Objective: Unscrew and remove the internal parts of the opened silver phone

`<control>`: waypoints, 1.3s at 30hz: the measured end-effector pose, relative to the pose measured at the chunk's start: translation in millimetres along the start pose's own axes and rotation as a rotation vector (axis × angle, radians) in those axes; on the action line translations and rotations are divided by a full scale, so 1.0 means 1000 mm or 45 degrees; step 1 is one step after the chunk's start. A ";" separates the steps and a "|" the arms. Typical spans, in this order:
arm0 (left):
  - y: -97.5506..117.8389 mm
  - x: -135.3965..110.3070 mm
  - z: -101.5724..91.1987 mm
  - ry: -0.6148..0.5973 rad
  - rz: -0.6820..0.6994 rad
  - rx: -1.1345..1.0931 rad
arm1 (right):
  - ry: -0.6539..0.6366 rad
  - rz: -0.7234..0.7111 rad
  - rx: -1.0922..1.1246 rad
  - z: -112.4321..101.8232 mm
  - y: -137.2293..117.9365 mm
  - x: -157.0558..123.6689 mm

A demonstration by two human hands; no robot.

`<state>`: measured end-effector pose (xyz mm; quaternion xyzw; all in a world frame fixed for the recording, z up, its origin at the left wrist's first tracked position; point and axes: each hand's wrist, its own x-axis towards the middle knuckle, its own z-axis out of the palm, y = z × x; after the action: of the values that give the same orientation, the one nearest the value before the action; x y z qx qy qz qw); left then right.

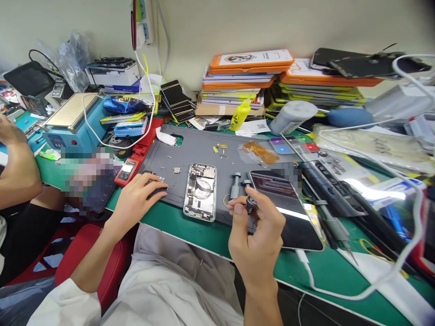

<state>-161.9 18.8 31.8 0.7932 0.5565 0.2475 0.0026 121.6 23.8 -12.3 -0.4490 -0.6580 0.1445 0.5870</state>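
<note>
Pinched closed with the right grip [257, 232] around a dark driver [250, 202], thumb set against bent fingers, to the right of the phone [200, 192] and apart from it. Impossible to see the driver's tip. With the left grip [137, 194], low over the mat [195, 147] on the phone's other side: fingers curled, thumb and forefinger slightly parted, among small parts [176, 170]. Cannot tell whether pinching one or only touching.

Find the phone between both grips, lying insides up on the mat near the front of the bench [163, 215], touched by neither.

Could slide or turn the phone if pressing off centre, for want of a steadying hand. Could scrape the bare insides or nick a connector too, through a slip of the driver. Likely to scatter the small parts with a careless drag of the left fingers or wrist, given such tiny loose pieces; might then lose some over the near edge. Could also knock the grey drivers [235, 186], just beyond the right fingertips, and topple one against the tablet [292, 217]. Worth minding the white cable [309, 271] as well: easily snagged by the right forearm, with a tug on the tablet as the result.
</note>
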 end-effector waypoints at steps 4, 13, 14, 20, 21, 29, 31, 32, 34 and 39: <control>0.002 0.000 -0.001 -0.035 -0.053 -0.078 | 0.010 -0.013 0.007 0.001 0.001 0.000; 0.006 -0.002 0.002 0.015 -0.108 -0.067 | 0.003 -0.018 -0.029 0.000 -0.002 0.002; 0.009 -0.002 0.003 0.026 -0.126 -0.087 | 0.004 -0.021 -0.033 0.000 -0.001 0.002; 0.047 -0.003 0.014 0.069 -0.029 -0.311 | 0.011 -0.032 -0.020 0.000 -0.002 0.003; 0.053 -0.003 0.018 0.062 0.020 -0.301 | 0.012 -0.037 -0.021 0.000 -0.002 0.003; 0.060 0.008 0.029 -0.078 0.059 -0.280 | -0.006 -0.081 -0.034 0.000 -0.003 0.004; 0.058 0.009 0.028 -0.111 0.034 -0.301 | -0.009 -0.082 -0.040 0.000 -0.003 0.004; 0.058 0.009 0.027 -0.116 0.028 -0.303 | -0.010 -0.082 -0.044 0.000 -0.003 0.004; 0.057 0.010 0.027 -0.112 0.033 -0.297 | -0.009 -0.085 -0.052 0.000 -0.003 0.004; 0.055 0.005 0.027 -0.010 0.113 -0.294 | -0.060 -0.140 -0.057 0.000 -0.003 0.005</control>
<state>-101.5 9.7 25.4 0.8124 0.4886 0.3066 0.0853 121.2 25.5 -6.9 -0.4216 -0.6983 0.1078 0.5683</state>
